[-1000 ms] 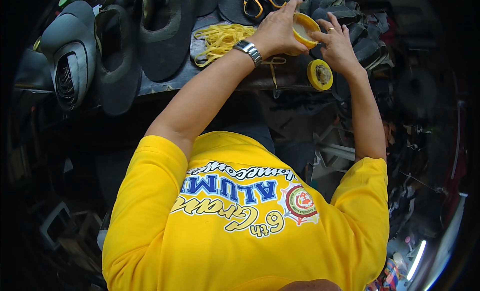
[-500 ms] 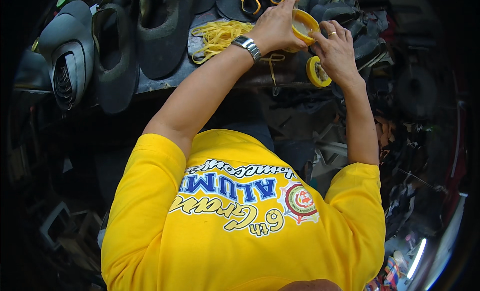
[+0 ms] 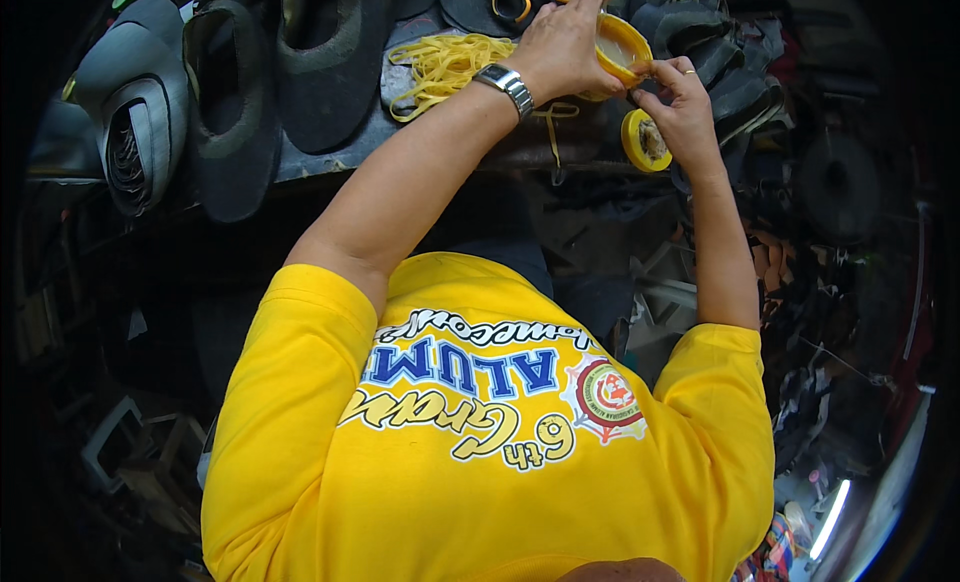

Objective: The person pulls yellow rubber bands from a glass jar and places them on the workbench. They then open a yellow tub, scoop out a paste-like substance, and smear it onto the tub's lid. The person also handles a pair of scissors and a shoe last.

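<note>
My left hand [image 3: 568, 48] is wrapped round a small round tub [image 3: 623, 48] with a yellow rim and a pale inside, tilted so its mouth faces right. At the lower right of that rim, the thumb and fingers of my right hand [image 3: 684, 110] are pinched together. Whatever lies between those fingertips is too small to make out. Just below the right hand, a yellow round lid [image 3: 632, 142] with a brownish, crusted inside rests at the bench edge. Left of my left wrist lies a tangled heap of thin yellow strips [image 3: 436, 66].
Dark shoe uppers [image 3: 232, 167] and a grey rolled piece [image 3: 145, 57] line the left of the bench [image 3: 310, 165]. Scissors with orange-and-black handles [image 3: 512, 2] lie behind my left hand. More dark shoe parts [image 3: 690, 27] pile up at the right.
My right hand's fingers have drawn in from beside the tub to a pinch at its lower rim. The tub stays in my left hand. The view has shifted slightly.
</note>
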Available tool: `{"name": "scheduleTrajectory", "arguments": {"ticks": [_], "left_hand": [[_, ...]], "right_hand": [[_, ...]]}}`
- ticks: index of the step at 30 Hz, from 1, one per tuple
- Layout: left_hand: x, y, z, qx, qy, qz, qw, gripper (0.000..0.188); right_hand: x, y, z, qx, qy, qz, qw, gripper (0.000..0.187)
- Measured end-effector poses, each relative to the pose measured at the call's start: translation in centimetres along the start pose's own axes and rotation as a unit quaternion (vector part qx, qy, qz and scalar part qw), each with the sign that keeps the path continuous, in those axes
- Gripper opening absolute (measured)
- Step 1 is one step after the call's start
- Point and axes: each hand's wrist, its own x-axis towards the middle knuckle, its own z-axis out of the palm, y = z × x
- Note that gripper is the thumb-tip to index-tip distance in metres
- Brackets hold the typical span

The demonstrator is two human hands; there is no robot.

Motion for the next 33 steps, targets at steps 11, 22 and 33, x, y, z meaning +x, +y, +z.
{"name": "scheduleTrajectory", "arguments": {"ticks": [11, 22, 33], "left_hand": [[-0.3, -1.9, 2.3, 0.084, -0.002, -0.003, 0.996, 0.114], [-0.3, -2.0, 2.2, 0.096, 0.001, 0.007, 0.995, 0.116], [-0.2, -2.2, 2.2, 0.085, -0.005, 0.010, 0.996, 0.116]], "right_hand": [[2.2, -1.2, -6.2, 0.494, -0.179, 0.206, 0.826, 0.084], [7.7, -2.7, -4.6, 0.044, -0.405, 0.282, 0.869, 0.100], [9.0, -2.5, -6.0, 0.149, -0.454, 0.271, 0.835, 0.096]]}}
